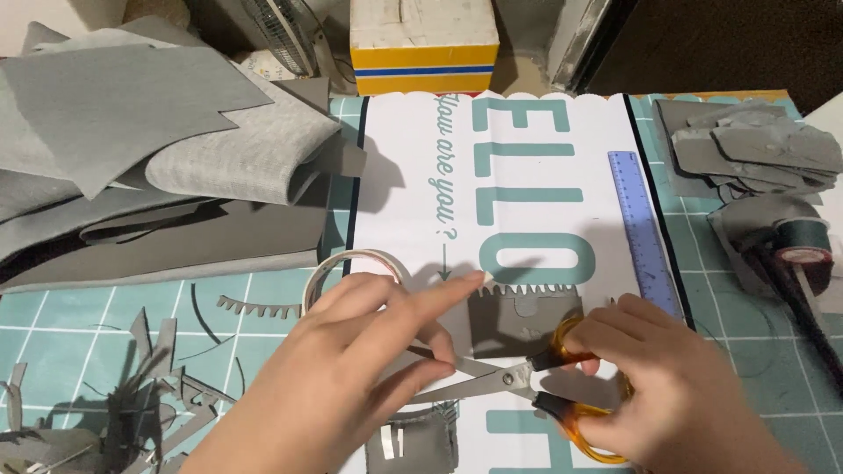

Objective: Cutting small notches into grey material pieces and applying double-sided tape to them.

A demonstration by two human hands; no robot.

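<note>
My right hand (667, 386) grips orange-handled scissors (518, 382), fingers through the loops, blades pointing left and slightly apart. My left hand (351, 369) lies over the blade tips, index finger stretched toward a grey fabric piece with a saw-toothed top edge (518, 316). That piece rests on a white sheet with teal lettering (500, 175). Whether the left hand pinches the fabric is hidden by the fingers. Another small grey piece (421, 443) lies just below the left hand.
A clear tape roll (347, 263) sits behind my left hand. Stacked grey fabric (158, 149) fills the upper left, grey offcuts (105, 412) the lower left. A blue ruler (645, 228), grey cut pieces (755, 145), a dark thread spool (803, 241) and a yellow-white box (421, 44) surround the teal cutting mat (70, 316).
</note>
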